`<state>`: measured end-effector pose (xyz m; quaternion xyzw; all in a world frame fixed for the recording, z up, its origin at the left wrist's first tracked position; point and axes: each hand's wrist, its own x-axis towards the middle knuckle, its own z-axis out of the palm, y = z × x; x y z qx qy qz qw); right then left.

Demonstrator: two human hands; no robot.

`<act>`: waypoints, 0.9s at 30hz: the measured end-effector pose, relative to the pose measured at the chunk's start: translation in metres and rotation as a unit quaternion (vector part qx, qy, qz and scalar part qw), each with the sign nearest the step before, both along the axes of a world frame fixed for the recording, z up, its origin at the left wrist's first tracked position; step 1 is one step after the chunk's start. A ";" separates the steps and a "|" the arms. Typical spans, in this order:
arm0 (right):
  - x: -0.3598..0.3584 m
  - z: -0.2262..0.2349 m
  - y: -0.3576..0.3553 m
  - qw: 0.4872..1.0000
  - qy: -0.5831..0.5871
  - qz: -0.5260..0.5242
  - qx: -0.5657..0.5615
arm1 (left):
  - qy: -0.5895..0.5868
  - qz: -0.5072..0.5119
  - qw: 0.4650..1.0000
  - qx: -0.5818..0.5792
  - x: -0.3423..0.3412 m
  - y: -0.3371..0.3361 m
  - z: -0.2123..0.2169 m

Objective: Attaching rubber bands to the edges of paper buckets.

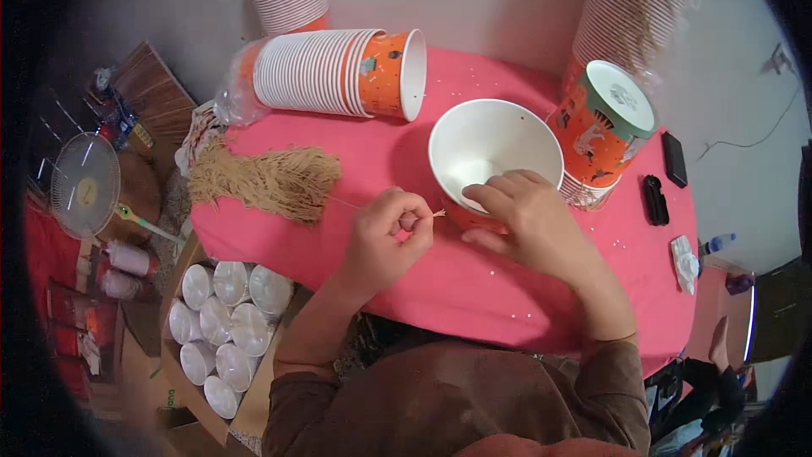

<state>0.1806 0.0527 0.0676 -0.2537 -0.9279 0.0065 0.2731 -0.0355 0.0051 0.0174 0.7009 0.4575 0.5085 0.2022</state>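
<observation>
My left hand [392, 233] is closed in a pinch around a thin tan string. Its pale, frayed end [440, 213] sticks out past the fingertips toward the bucket. Behind the hand, the string runs back to a thick bundle of tan strings [266, 179] lying on the pink-covered table. In front of me stands an upright paper bucket [461, 140], white inside, with an orange outside mostly hidden by my hands. My right hand [533, 220] grips its near rim, fingers bent over the edge and thumb on the outer side.
A nested stack of orange buckets [317, 74] lies at the back left. At right, a green-and-orange bucket [600, 131] sits upside down on a stack. A black case [655, 200] and crumpled tissue [683, 264] lie on the pink cloth [541, 288]. A carton [182, 364] holds white cups below left.
</observation>
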 end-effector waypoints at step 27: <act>0.005 0.008 0.043 0.964 -0.059 0.061 -0.254 | -0.022 0.033 0.994 0.098 0.033 0.017 -0.034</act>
